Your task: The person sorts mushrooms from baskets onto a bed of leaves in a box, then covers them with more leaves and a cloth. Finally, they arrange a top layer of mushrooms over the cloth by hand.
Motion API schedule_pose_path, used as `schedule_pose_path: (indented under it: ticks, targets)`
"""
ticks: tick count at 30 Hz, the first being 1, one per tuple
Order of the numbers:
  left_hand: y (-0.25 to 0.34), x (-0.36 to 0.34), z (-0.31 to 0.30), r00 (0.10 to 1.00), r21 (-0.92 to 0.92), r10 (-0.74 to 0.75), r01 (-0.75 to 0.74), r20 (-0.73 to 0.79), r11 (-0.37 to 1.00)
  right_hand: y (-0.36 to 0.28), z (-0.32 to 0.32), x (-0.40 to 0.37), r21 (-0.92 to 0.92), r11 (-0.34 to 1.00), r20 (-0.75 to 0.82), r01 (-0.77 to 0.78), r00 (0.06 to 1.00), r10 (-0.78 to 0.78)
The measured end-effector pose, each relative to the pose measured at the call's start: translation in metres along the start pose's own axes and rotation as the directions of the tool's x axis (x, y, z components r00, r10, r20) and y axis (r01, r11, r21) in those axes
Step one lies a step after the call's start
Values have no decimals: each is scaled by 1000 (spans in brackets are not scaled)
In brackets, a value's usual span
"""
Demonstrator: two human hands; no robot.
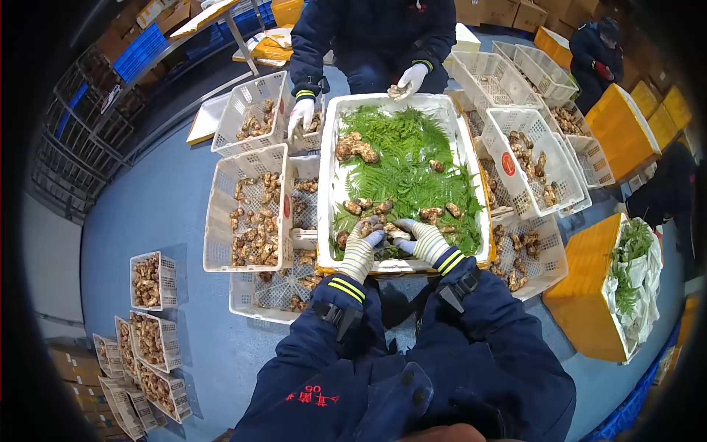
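A white foam box [330, 147] stands before me, lined with green fern leaves [398, 158]. Brown-and-white mushrooms lie on the ferns: a large clump [356, 149] at the far left and several smaller mushrooms [431, 214] near my hands. At the near side of the box, my left hand [359, 250], in a striped glove, has its fingers curled round a mushroom. Beside it my right hand [425, 243], gloved alike, closes on a pale mushroom [396, 233] between the two hands. The fingers partly cover what they hold.
White crates [209, 221] of mushrooms flank the box on the left, more crates [495, 147] on the right. A co-worker's gloved hands [302, 116] are across the box. Crates [177, 283] stand on the left floor; a yellow-sided box [578, 295] with ferns sits at right.
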State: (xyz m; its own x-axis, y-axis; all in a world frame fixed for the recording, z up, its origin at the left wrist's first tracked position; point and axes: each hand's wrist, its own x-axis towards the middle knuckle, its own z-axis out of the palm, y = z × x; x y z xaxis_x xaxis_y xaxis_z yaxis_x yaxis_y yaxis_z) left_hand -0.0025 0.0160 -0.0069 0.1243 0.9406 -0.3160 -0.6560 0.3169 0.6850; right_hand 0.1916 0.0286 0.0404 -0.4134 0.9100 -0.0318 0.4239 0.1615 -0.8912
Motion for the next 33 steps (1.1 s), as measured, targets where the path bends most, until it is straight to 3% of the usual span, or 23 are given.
schedule_pose_path:
  ticks: [2, 4, 5, 8, 12, 13, 16, 17, 19, 20, 22, 24, 25, 26, 29, 30, 32, 33]
  targets:
    - [-1, 1, -3, 999, -21, 0, 1, 36, 1000, -1, -2, 1, 80, 991, 18, -104, 995, 103]
    - [4, -4, 8, 997, 60, 7, -2, -74, 998, 8, -2, 5, 221, 955, 34, -198, 980, 195]
    - [6, -5, 14, 992, 99, 13, -1, -127, 995, 21, 2, 6, 394, 910, 1, -127, 990, 138]
    - [8, -6, 15, 993, 121, -21, 35, -115, 992, -6, -16, 4, 646, 657, 190, -388, 916, 354]
    - [6, -4, 15, 992, 58, 22, -15, -123, 998, 18, -18, 7, 765, 574, 136, -292, 944, 299]
    - [5, -5, 12, 997, 20, 54, -53, -47, 998, 21, -27, 6, 764, 580, 128, -283, 948, 293]
    - [4, 8, 5, 998, -213, -60, 55, -17, 976, 24, -78, -3, 762, 638, -123, -110, 943, 309]
    - [13, -2, 14, 994, -257, -108, 101, -10, 961, 61, -106, 0, 774, 626, -190, -89, 912, 364]
    - [20, -7, 25, 986, -381, -154, 166, 62, 909, 87, -152, 4, 824, 546, -436, 150, 784, 442]
    - [20, -9, 26, 980, -440, -172, 198, 99, 876, 81, -171, 1, 802, 472, -583, 366, 653, 484]
    - [21, -10, 27, 978, -424, -192, 211, 86, 881, 120, -222, -12, 864, 90, -503, 496, 832, 235]
    - [26, -15, 33, 972, -442, -218, 235, 91, 866, 93, -221, -14, 805, 154, -562, 573, 653, 507]
    - [22, -9, 23, 958, -499, -213, 283, 194, 819, 110, -216, -11, 857, 188, -514, 480, 764, 390]
    - [19, -8, 20, 963, -475, -215, 267, 162, 839, 114, -205, -8, 846, 328, -507, 421, 826, 247]
    - [25, -15, 30, 976, -396, -207, 214, 61, 893, 88, -139, 8, 787, 617, -283, 6, 892, 352]
    - [15, -5, 14, 989, -383, -149, 137, -1, 913, 50, -113, 7, 704, 699, -220, -128, 896, 385]
    - [-10, 28, -33, 993, -348, -23, -19, -117, 937, 21, -87, 12, 525, 820, 11, -226, 966, 260]
    - [1, 21, -26, 982, -260, 71, -116, -177, 959, 21, -73, 19, 153, 981, -64, -116, 990, 127]
